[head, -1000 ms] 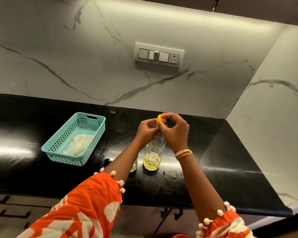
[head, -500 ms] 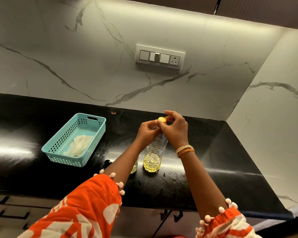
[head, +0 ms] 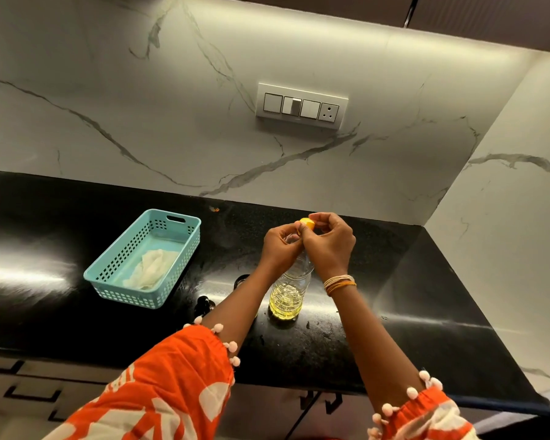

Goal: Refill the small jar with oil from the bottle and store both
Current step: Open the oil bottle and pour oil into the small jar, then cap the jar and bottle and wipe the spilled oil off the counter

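A clear plastic bottle [head: 289,292] with yellow oil in its lower part stands upright on the glossy black stone counter [head: 426,312], just right of the frame's centre, directly under both hands. Its small yellow cap [head: 307,224] sits at the top of the neck, between the two hands. The left hand [head: 280,249] is curled round the neck just below the cap. The right hand [head: 329,244], with a bundle of thin bracelets [head: 339,283] at the wrist, pinches the cap with thumb and fingertips bent over it. The small jar cannot be made out; the left forearm crosses the spot beside the bottle's base. At centre left of the frame a light blue perforated plastic basket [head: 108,274] rests on the counter, well apart from the bottle, with a crumpled white cloth [head: 151,268] inside. A white switch plate [head: 301,106] is fixed to the marble wall above the hands.
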Motion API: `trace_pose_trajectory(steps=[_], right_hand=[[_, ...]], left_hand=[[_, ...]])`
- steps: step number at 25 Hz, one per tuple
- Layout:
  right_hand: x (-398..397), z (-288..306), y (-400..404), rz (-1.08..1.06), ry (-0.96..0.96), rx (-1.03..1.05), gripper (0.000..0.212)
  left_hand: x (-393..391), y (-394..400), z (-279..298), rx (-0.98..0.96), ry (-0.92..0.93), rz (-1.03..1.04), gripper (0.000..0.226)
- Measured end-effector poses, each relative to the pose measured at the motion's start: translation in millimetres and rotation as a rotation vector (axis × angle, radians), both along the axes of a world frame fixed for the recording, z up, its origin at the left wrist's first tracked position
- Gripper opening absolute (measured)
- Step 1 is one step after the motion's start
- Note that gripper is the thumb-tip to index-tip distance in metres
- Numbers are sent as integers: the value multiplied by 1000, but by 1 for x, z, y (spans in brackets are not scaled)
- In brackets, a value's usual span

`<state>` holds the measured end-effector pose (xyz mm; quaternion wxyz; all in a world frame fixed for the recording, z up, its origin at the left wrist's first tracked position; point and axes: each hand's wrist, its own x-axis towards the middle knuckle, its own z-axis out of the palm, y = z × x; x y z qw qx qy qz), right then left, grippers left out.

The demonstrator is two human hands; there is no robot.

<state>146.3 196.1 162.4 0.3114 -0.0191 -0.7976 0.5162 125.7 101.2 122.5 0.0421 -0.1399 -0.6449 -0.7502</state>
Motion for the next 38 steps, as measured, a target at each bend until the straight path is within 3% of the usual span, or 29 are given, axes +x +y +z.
trace_pose_trajectory(steps=[3, 9, 15, 17, 21, 26, 33, 38], right_hand=[[3, 0, -10, -62, 13, -25, 22], [2, -7, 0, 86, -42, 86, 37], [14, -25, 1, 130, -102, 79, 55], [23, -30, -1, 29, -34, 103, 52], [45, -38, -17, -81, 230, 112, 25], [69, -70, -44, 85, 166, 196, 18], [70, -120, -74, 183, -36, 347, 17], [61, -131, -102, 186, -66, 329, 19]], left_hand=[[1, -2, 1, -5, -7, 24, 21], [0, -6, -2, -68, -28, -16, 23], [15, -32, -13, -433, -3, 101, 77], [24, -45, -23, -503, -8, 180, 75], [46, -73, -46, -451, -62, 390, 45], [70, -108, -72, -471, -123, 587, 19], [64, -152, -117, -623, -379, 622, 39], [53, -173, -132, -694, -479, 460, 53]])
